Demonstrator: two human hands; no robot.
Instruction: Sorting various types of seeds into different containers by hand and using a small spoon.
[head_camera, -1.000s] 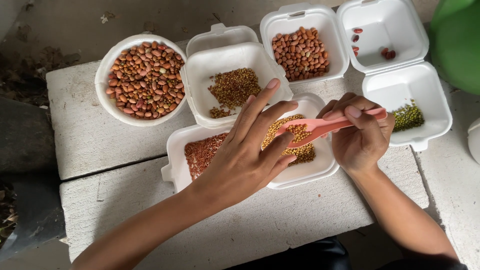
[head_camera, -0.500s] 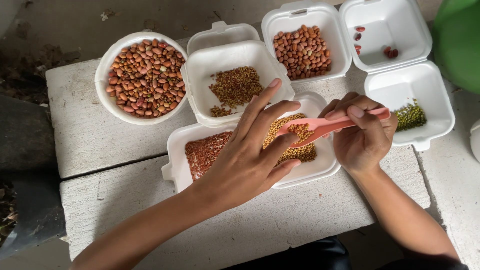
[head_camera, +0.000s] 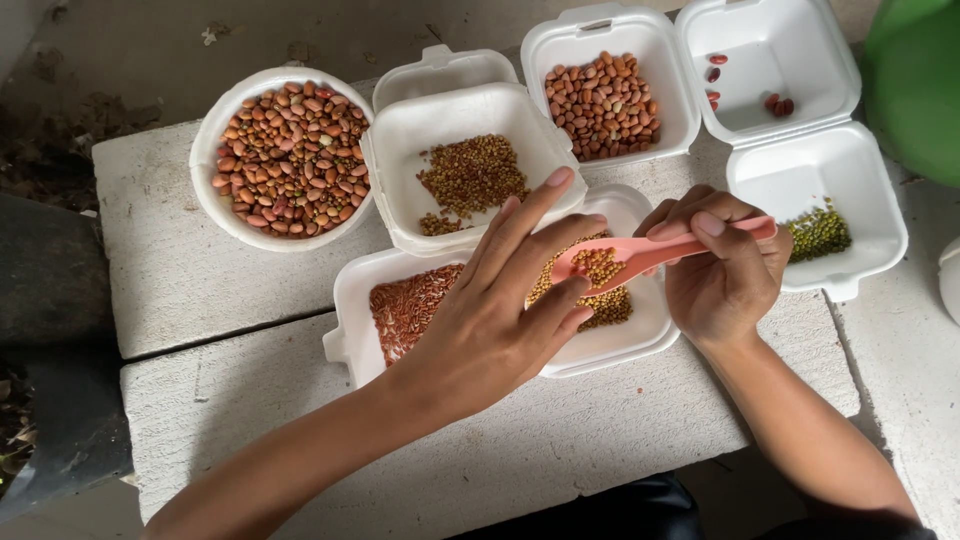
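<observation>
Our right hand (head_camera: 722, 275) pinches the light pink spoon (head_camera: 640, 258) by its handle. Its seeds (head_camera: 598, 266) could spill. Our left hand (head_camera: 495, 315) is spread.

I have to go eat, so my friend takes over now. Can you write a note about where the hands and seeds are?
Right hand: holds the pink spoon, loaded with yellowish seeds.
Left hand: fingers spread, steadying the spoon's bowl.
Both are above the foam tray with reddish grains and yellowish seeds.
Around it: round bowl of mixed beans, tray of brown seeds, tray of pale beans, tray with green seeds.
Done: a spoonful scooped up.
Left: spoonful not yet tipped out.
</observation>
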